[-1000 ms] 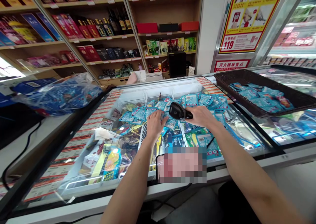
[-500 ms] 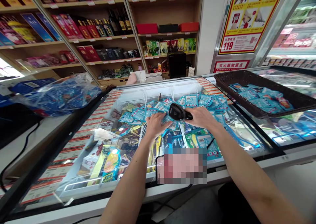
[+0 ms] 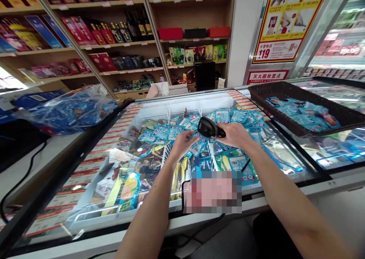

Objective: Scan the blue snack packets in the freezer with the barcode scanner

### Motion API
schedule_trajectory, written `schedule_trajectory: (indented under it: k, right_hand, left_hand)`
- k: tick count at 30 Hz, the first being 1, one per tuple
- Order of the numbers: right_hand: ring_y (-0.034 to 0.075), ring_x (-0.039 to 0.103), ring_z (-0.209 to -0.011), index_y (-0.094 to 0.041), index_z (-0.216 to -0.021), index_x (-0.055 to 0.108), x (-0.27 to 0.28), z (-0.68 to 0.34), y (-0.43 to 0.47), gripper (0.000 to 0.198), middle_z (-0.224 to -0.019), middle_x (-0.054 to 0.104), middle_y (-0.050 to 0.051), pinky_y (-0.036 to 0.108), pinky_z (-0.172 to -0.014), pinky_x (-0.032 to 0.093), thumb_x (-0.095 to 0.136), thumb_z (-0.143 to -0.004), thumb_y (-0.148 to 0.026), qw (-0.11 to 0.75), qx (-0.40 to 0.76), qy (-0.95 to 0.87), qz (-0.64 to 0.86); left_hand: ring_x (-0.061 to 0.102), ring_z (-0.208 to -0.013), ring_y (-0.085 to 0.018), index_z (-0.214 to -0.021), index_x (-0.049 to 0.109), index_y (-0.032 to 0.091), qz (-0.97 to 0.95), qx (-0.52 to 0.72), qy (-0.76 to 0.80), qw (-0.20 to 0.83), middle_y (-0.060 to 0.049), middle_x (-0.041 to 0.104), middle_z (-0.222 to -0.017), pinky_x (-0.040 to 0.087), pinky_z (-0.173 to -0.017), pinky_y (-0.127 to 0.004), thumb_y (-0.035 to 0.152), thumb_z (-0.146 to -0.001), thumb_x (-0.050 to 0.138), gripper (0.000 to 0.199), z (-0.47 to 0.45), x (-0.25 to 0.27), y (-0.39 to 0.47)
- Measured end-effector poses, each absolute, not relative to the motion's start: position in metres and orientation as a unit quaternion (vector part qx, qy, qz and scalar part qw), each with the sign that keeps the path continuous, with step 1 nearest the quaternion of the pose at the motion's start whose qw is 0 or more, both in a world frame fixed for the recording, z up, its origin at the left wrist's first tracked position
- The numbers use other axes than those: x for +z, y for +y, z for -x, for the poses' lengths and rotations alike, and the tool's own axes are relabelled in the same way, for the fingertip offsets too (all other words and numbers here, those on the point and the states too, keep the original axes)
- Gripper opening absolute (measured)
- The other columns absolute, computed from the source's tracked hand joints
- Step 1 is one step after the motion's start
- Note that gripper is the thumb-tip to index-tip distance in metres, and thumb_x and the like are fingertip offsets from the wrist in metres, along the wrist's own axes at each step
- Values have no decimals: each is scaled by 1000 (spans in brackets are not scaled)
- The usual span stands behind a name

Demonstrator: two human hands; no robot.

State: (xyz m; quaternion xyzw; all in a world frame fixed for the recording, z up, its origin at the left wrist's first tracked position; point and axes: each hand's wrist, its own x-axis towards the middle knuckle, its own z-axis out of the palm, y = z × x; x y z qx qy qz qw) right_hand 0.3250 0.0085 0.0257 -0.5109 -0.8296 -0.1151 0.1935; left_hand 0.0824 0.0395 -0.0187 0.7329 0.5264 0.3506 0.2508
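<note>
My right hand (image 3: 236, 136) is wrapped round the handle of a black barcode scanner (image 3: 206, 127), whose head points left over a pile of packets. Just left of the scanner, my left hand (image 3: 182, 144) has its thumb and fingers closed on a small blue packet (image 3: 196, 148) with a printed barcode. More blue packets (image 3: 222, 116) lie loose on the glass top of the chest freezer (image 3: 159, 106), behind and beside both hands. A phone (image 3: 186, 198) with a blurred screen rests at the front edge, below my hands.
At the right, a dark brown basket (image 3: 288, 124) holds several blue packets. A clear plastic bag (image 3: 76, 110) of blue packs sits on the left side. Wire baskets and colourful packages show through the glass. Stocked shelves (image 3: 114, 46) stand behind, and a black cable (image 3: 199, 226) runs along the front.
My left hand has gone from fingers spread on the packets to closed on one, lifting it slightly. The scanner has shifted a little up and to the right.
</note>
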Motion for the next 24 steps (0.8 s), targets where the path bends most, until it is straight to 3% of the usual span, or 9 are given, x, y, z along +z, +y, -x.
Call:
schedule_trajectory:
  k: [6, 16, 24]
  right_hand:
    - [17, 59, -66, -21, -102, 58, 28, -326, 7, 33, -80, 67, 4, 28, -56, 28, 51, -78, -42, 200, -103, -834, 503]
    - [16, 57, -68, -25, -98, 58, 25, -319, 3, 26, -76, 66, 1, 28, -56, 24, 50, -79, -40, 171, -82, -873, 450]
    - [16, 57, -66, -24, -96, 58, 26, -318, 2, 26, -75, 66, 2, 28, -55, 23, 50, -79, -42, 159, -86, -876, 447]
  left_hand:
    - [47, -58, -9, -85, 54, 17, -637, 516, 510, 259, 1, 53, -67, 35, -53, -22, 48, -75, 58, 32, -63, -24, 50]
    - [42, -49, -8, -93, 48, 20, -534, 619, 541, 198, 7, 36, -57, 41, -46, -22, 51, -75, 56, 36, -49, -27, 58]
    - [51, -57, -9, -97, 48, 19, -554, 604, 545, 179, 3, 52, -67, 44, -51, -22, 51, -77, 53, 38, -53, -23, 52]
